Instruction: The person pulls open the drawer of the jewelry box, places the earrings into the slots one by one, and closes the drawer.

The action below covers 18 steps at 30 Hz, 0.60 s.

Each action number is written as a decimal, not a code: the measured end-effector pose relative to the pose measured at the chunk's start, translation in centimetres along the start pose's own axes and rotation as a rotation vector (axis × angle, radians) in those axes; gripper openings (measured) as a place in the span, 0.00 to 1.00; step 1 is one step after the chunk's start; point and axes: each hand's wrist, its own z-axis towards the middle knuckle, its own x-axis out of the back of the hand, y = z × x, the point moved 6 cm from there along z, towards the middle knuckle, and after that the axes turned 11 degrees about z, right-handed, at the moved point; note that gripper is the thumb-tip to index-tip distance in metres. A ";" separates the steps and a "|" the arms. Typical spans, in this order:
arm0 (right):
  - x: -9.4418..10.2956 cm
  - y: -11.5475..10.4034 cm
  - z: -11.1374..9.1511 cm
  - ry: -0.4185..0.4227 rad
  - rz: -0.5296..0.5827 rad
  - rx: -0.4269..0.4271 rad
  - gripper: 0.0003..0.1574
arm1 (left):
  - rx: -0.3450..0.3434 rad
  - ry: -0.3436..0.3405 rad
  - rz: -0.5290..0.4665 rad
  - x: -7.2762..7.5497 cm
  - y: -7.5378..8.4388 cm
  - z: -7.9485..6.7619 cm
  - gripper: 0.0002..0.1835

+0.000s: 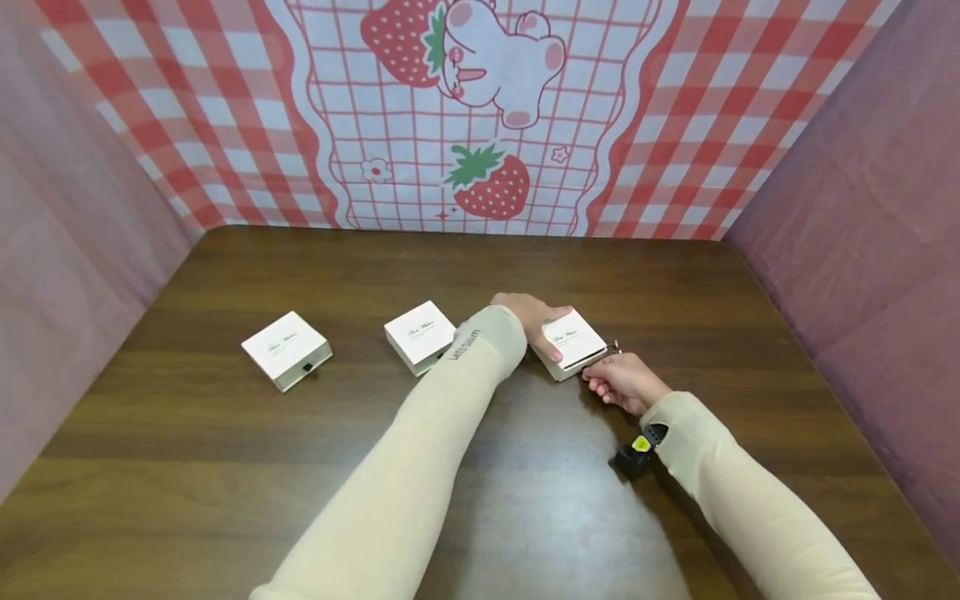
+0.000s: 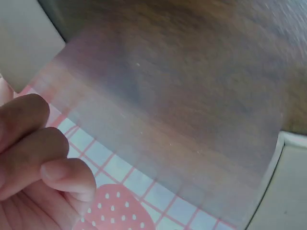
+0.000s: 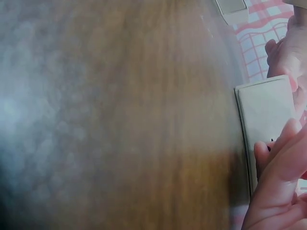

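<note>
At the right of a row of white drawer-style gift boxes, my left hand (image 1: pixel 528 315) grips the right-hand box (image 1: pixel 576 335), thumb over the near left side of its lid. My right hand (image 1: pixel 628 383) is at that box's front side, fingers curled against it. In the right wrist view its fingertips (image 3: pixel 261 155) pinch at a small black tab, mostly hidden. A dark gap shows along the lid's front edge. A small metallic-looking item (image 1: pixel 613 347) sits by the front right corner, too small to identify. Curled left fingers (image 2: pixel 67 175) show in the left wrist view.
A middle white box (image 1: pixel 420 332) stands beside my left forearm, which partly covers it. Further left is another white box (image 1: pixel 285 346) with a black tab. All stand on a brown wooden table (image 1: pixel 187 467), backed by a strawberry-print cloth (image 1: pixel 487 183).
</note>
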 end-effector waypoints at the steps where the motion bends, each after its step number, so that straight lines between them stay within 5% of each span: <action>1: 0.0 0.0 0.0 0.003 -0.001 0.003 0.15 | 0.007 -0.005 -0.002 -0.1 -0.1 0.2 0.52; 10: 0.5 0.3 -0.5 0.003 -0.004 -0.005 0.16 | -0.001 0.016 -0.087 -0.4 -0.3 -0.1 0.51; 18: 0.3 0.4 -0.6 -0.005 -0.060 -0.007 0.13 | -0.088 0.051 0.002 0.0 0.0 -0.1 0.53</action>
